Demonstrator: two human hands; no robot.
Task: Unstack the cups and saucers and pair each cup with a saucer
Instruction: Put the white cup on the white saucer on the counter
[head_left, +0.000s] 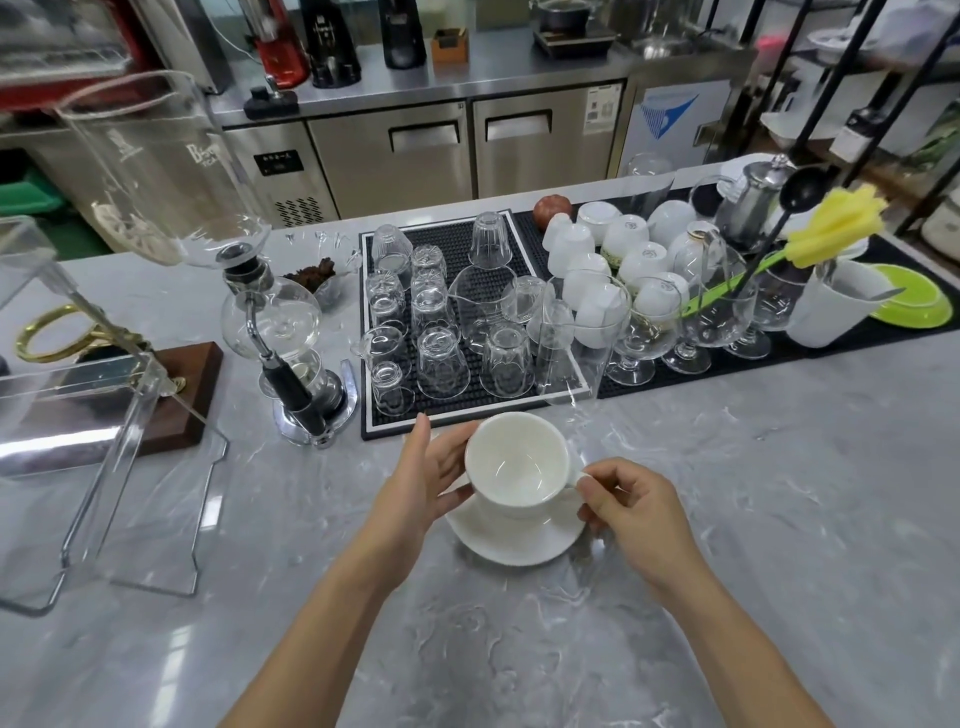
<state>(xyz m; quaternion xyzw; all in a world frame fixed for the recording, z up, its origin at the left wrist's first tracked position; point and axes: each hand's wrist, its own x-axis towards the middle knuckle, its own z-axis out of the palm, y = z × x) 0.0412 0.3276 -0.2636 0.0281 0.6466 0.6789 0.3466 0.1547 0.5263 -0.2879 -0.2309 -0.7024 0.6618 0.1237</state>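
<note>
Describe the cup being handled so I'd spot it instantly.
On the grey marble counter, before the black mat of upturned glasses, a wide white cup is over a white saucer between the left hand and right hand. Unlike the white cups farther back, it is mouth up.

White ceramic cup (517, 460) above white round saucer (519, 540), mid grey marble countertop (727, 519), between left hand (415, 483) and right hand (628, 504); behind them, black rubber mat (457, 244) carrying upturned clear glasses (441, 364), glass siphon brewer (280, 332) at its left.
</note>
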